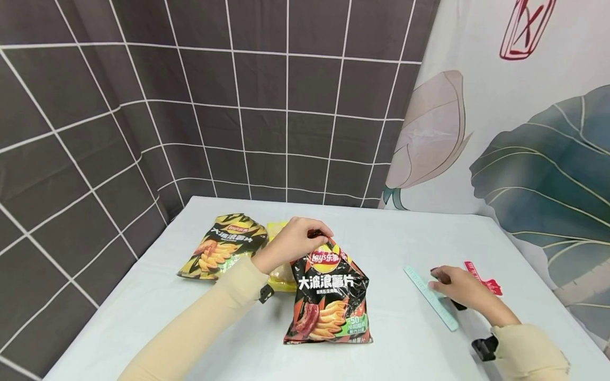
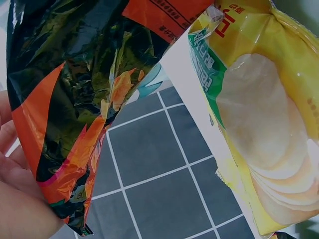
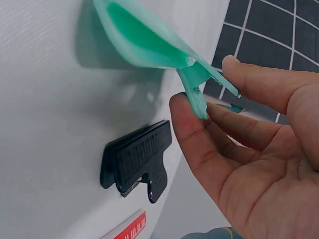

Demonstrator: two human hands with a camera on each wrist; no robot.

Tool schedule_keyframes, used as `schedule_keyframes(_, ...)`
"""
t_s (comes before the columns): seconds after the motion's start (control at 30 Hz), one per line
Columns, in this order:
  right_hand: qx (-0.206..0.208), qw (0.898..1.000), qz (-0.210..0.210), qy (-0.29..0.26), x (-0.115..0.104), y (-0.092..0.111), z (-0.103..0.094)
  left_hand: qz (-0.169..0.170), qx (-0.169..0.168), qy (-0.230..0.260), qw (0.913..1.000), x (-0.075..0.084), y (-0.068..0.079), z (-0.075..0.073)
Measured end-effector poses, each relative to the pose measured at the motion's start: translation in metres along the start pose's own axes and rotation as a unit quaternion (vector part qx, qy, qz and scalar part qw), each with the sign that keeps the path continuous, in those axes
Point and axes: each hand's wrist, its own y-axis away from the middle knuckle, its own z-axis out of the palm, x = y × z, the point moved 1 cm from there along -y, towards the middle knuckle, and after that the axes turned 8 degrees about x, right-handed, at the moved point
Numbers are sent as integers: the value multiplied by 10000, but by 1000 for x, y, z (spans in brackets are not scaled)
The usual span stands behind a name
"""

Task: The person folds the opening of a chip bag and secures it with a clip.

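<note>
My left hand [image 1: 297, 238] pinches the top corner of a black and orange potato chip bag [image 1: 329, 301], which stands upright at the middle of the table. The left wrist view shows the bag's crinkled foil [image 2: 75, 99] against the palm. On the right side, the thumb and fingers of my right hand [image 1: 459, 286] are around the handle end of a mint green bag clip [image 1: 431, 299]. Seen from the right wrist, the clip's long jaw [image 3: 144, 40] points away from the fingers, above its shadow. A black clip [image 3: 139, 159] lies just below that hand.
Left of the held bag are a yellow chip bag [image 1: 283, 278], partly hidden by my left arm, and a black and yellow chip bag [image 1: 229, 248]. A red clip [image 1: 486, 280] lies beyond my right hand. Behind the white table [image 1: 381, 233] hang tile-patterned and flowered curtains.
</note>
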Motion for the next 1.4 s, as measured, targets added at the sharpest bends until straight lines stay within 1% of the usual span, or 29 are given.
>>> schedule_keyframes(0.1, -120, 9999, 23, -16, 1, -2, -2, 12, 28, 16, 10000, 0, 0, 0)
schedule_keyframes(0.27, -245, 9992, 168, -264, -2, -4, -5, 34, 65, -84, 9999, -1, -1, 1)
schedule_keyframes(0.5, -186, 9988, 13, -461, -19, -4, -14, -168, 84, -190, 9996, 0, -1, 0)
schedule_keyframes(0.83, -177, 9974, -103, -689, -43, -10, -22, -307, 191, -251, 9990, 0, -1, -2)
schedule_keyframes(1.1, -88, 9940, -213, -1069, -61, -14, -27, -224, 229, -252, 9992, 0, 0, -3)
schedule_keyframes(1.3, 97, 9932, -409, -1081, -75, -19, -27, -209, 248, -240, 9992, 0, 1, -3)
schedule_keyframes(1.4, 103, 9925, -448, -1130, -81, -20, -28, -232, 254, -252, 9991, 1, 1, -3)
